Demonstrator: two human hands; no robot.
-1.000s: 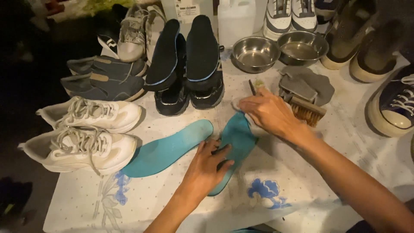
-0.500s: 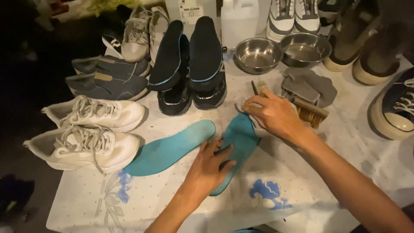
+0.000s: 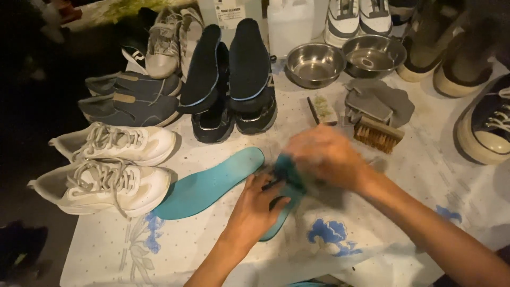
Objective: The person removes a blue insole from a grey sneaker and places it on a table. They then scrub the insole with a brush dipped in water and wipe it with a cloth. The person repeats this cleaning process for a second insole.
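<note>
Dim light falls on a table under a white cloth with blue flowers. Near its middle lies a teal insole, pinned flat by the left hand, fingers spread on it. The right hand is blurred over its far end; whether those fingers grip anything I cannot tell. Firm downward pressure keeps the insole from sliding. A second teal insole lies just left, white sneakers beyond, a bristle brush far right.

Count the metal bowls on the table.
2: a left bowl and a right bowl, side by side at the table's back edge, behind the brushes. Others may be out of view.
</note>
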